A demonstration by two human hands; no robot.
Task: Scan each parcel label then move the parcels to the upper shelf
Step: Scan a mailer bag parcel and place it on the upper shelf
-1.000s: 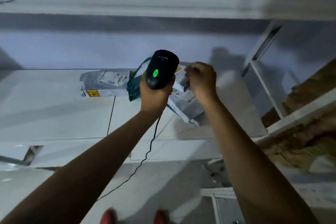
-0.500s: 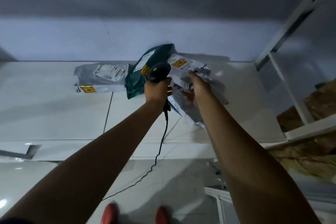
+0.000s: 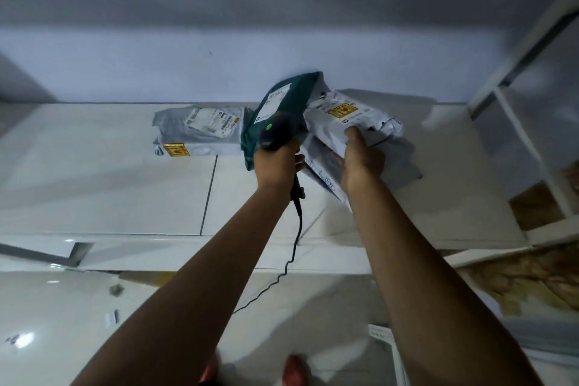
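Observation:
My left hand [image 3: 275,163] grips a black barcode scanner [image 3: 277,131] with a green light, its cable trailing down to the floor. My right hand [image 3: 360,160] holds a grey parcel [image 3: 351,119] with a yellow sticker, thumb on top, against the white shelf [image 3: 109,185]. A dark green parcel [image 3: 288,103] with a white label leans against the wall right behind the scanner. Another grey parcel [image 3: 200,131] with a label and yellow sticker lies flat to the left. More grey mailers lie under my right hand.
A white metal rack frame [image 3: 526,141] stands at the right with brown material behind it. The blue-grey wall [image 3: 188,66] backs the shelf. The scanner cable [image 3: 294,247] hangs over the shelf's front edge. My red shoes show on the white floor below.
The scanner has swung from upright to pointing forward at the parcels. My right hand has slid under the grey parcel and pushed it up and back onto the pile.

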